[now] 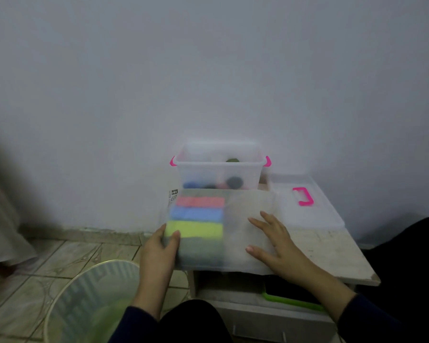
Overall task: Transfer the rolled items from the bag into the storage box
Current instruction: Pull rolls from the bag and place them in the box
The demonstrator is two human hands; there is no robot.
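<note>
A clear plastic bag point(248, 209) lies on a low white table point(332, 251). Inside its left half sit several rolled items point(196, 229) side by side: pink, blue, yellow-green and dark green. My left hand point(159, 251) grips the bag's left edge at the yellow-green roll, thumb on top. Fingers straight, my right hand point(273, 241) lies flat on the bag's empty right half. Behind the bag stands a clear storage box point(221, 164) with pink handles, holding blue, black, pink and dark rolls. The image is blurred.
The box's clear lid point(305, 201) with a pink handle lies on the table to the right. A round slatted basket point(89, 305) stands on the tiled floor at lower left. A green-edged object point(290, 298) sits on the shelf under the table. A wall rises close behind.
</note>
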